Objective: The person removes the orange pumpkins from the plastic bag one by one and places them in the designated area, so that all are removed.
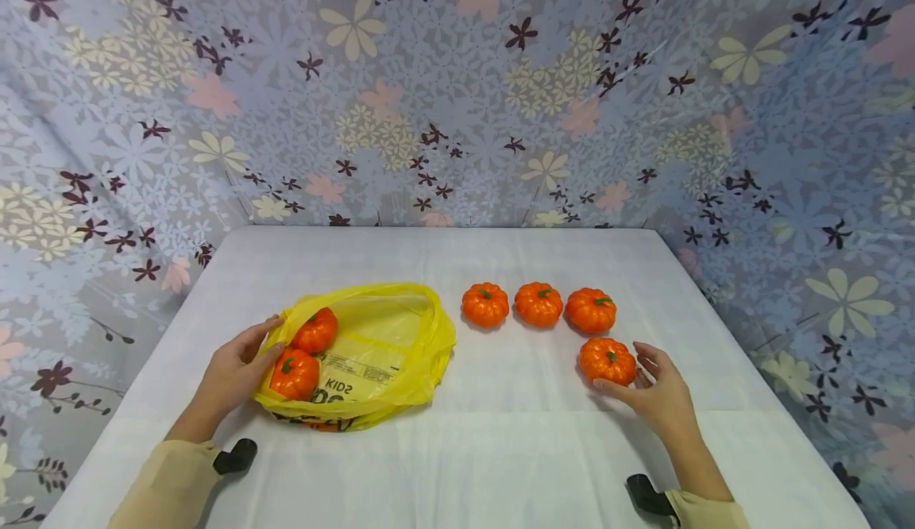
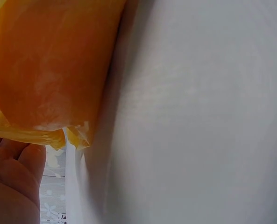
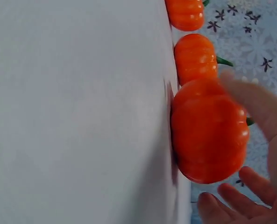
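Observation:
A yellow plastic bag lies on its side at the left of the table, its mouth spread wide. Two small orange toy pumpkins with green stems show inside, a nearer pumpkin and a farther pumpkin. My left hand grips the bag's left rim, thumb over the edge beside the pumpkins. In the left wrist view, orange shows through the bag above the hand's fingers. On the right, my right hand spreads thumb and fingers around another pumpkin on the table. Its fingers stand apart from that pumpkin.
Behind the right hand's pumpkin, three more stand in a row: a left pumpkin, a middle pumpkin and a right pumpkin. A white cloth covers the table. Flowered fabric hangs behind and at both sides.

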Tool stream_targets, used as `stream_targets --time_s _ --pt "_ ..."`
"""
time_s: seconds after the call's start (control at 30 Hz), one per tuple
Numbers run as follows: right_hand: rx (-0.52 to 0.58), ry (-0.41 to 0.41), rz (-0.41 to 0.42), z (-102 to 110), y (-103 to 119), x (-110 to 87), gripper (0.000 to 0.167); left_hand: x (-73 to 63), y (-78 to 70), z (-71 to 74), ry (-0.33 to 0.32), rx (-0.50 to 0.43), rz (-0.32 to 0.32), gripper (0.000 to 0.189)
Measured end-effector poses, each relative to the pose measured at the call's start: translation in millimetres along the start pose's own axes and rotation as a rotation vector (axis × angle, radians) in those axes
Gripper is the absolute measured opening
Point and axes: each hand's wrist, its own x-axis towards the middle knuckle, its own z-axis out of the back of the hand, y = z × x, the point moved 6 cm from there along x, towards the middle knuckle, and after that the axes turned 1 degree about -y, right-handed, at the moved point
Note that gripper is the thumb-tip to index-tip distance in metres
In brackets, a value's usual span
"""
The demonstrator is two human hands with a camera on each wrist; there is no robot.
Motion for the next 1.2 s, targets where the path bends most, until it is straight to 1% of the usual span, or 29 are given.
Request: stream_targets --time_s 0.1,0.23,0.37,0.5,0.6,0.77,0.9,1.03,1.13,1.2 --pt "-0.025 -0.059 0.088 6 13 -1.4 0.109 -0.4 -0.3 0.3 0.003 0.003 -0.004 0.067" --pt "-0.051 -0.139 0.197 17 38 -3.8 0.108 -0.7 -0.3 1.1 0.004 0.006 -0.01 0.068" --pt "-0.038 -0.167 0.25 21 60 -3.0 0.107 -0.7 0.8 2.2 0.001 0.001 -0.007 0.069" --pt "-0.022 -0.169 0.283 14 74 -0.8 0.107 -0.8 1.7 1.5 -0.004 -0.003 -0.006 0.069" --pt "-0.004 -0.162 0.314 3 85 1.5 0.106 -1.3 1.4 1.5 -0.008 0.002 -0.006 0.069" --pt "0.042 -0.131 0.357 -21 110 5.5 0.103 -1.3 0.9 2.4 -0.011 -0.002 -0.009 0.069" --pt "0.077 -0.075 0.373 -46 128 8.2 0.103 -0.7 1.0 2.5 -0.009 -0.003 -0.007 0.07" --pt "0.099 -0.009 0.374 -72 140 9.9 0.104 -0.4 0.8 2.5 -0.015 0.004 -0.012 0.07" --pt "0.081 0.012 0.375 -88 146 8.9 0.104 -0.4 1.0 1.9 -0.017 0.001 -0.005 0.07" --pt "0.096 0.033 0.378 -98 149 8.0 0.103 -0.6 1.3 1.3 -0.016 0.001 0.003 0.071"
